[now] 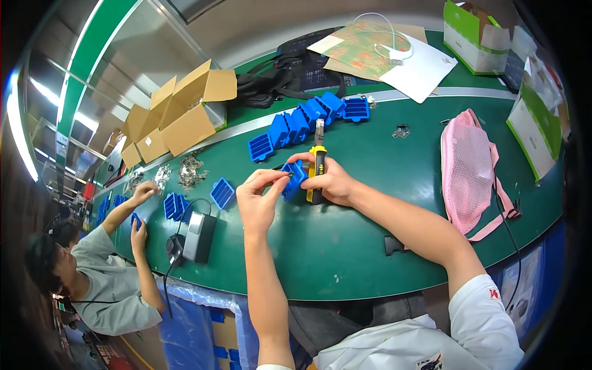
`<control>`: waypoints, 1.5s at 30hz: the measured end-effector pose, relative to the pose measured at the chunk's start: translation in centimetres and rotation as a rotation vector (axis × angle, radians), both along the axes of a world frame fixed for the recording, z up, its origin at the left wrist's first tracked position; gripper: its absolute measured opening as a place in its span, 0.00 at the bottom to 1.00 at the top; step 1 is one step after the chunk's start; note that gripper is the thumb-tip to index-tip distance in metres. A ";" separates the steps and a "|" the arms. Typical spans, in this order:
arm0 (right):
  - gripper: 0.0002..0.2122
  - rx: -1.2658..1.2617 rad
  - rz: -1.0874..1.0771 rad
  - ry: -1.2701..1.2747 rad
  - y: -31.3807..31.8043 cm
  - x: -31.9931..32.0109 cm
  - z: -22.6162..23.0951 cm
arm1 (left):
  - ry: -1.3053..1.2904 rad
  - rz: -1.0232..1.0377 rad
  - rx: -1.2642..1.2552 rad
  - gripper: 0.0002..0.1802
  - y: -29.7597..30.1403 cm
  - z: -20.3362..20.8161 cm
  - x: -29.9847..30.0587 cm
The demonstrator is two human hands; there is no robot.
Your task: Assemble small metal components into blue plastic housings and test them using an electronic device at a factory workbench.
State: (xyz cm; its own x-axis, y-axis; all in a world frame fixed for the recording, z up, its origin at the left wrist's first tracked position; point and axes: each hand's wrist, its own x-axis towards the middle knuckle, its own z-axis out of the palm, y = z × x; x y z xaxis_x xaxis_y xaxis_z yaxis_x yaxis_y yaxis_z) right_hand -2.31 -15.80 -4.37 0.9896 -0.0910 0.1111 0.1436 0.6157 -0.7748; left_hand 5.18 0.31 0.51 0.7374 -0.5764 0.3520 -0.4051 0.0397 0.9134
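My right hand (336,180) is closed around pliers (318,161) with yellow and black handles, their metal jaws pointing away from me. Its fingers also grip a small blue plastic case (294,180) with slots. Against the left side of this case, my left hand (259,196) pinches thumb and fingertips together. Whatever sits in that pinch is too small to name. Beyond my hands, a row of similar blue cases (299,123) stretches across the green table. Another slotted blue case (222,193) lies left of my left hand.
A grey box with a cable (200,237) stands at left, near a co-worker's hands (140,231). Small metal parts (192,171) lie in piles by open cardboard boxes (185,126). On the right rests a pink mesh bag (465,176); a black buckle (394,245) lies by my right forearm.
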 end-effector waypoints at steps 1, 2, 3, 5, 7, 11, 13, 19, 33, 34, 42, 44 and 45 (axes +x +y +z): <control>0.25 -0.005 -0.002 -0.001 0.0 0.0 -0.1 | -0.007 0.005 0.008 0.06 -0.1 0.1 -0.2; 0.26 -0.009 -0.006 -0.002 -0.1 0.0 -0.1 | -0.008 0.008 0.004 0.06 -0.1 0.2 -0.2; 0.26 -0.005 -0.002 0.001 -0.2 -0.1 -0.1 | -0.079 -0.007 0.066 0.06 0.0 0.3 -0.2; 0.26 0.000 -0.006 0.009 -0.2 -0.1 -0.1 | -0.164 -0.025 0.138 0.06 0.0 0.5 -0.4; 0.26 0.009 -0.013 0.018 -0.1 0.0 -0.1 | -0.182 -0.007 0.150 0.06 -0.1 0.5 -0.5; 0.25 0.024 -0.014 0.013 -0.1 -0.2 0.3 | -0.211 0.061 0.107 0.06 -0.3 0.2 -0.4; 0.25 0.032 -0.008 0.016 -0.1 -0.2 0.3 | -0.224 0.057 0.117 0.06 -0.2 0.3 -0.4; 0.24 0.066 -0.015 0.014 -0.1 -0.1 0.2 | -0.252 0.086 0.117 0.06 -0.5 0.1 -0.6; 0.22 0.033 -0.017 0.017 0.0 -0.1 0.4 | -0.205 0.072 0.115 0.06 -0.3 0.0 -0.4; 0.22 0.033 -0.016 0.017 -0.1 -0.2 0.4 | -0.190 0.066 0.099 0.06 -0.2 0.0 -0.4; 0.23 0.008 -0.014 0.010 0.1 -0.1 0.4 | -0.151 0.065 -0.015 0.05 -0.2 -0.2 -0.2; 0.23 0.011 -0.014 0.017 0.1 -0.3 0.8 | -0.149 0.045 0.063 0.06 -0.2 -0.1 -0.3; 0.23 0.014 -0.012 0.024 0.0 -0.3 0.8 | -0.148 0.044 0.064 0.06 -0.3 0.0 -0.4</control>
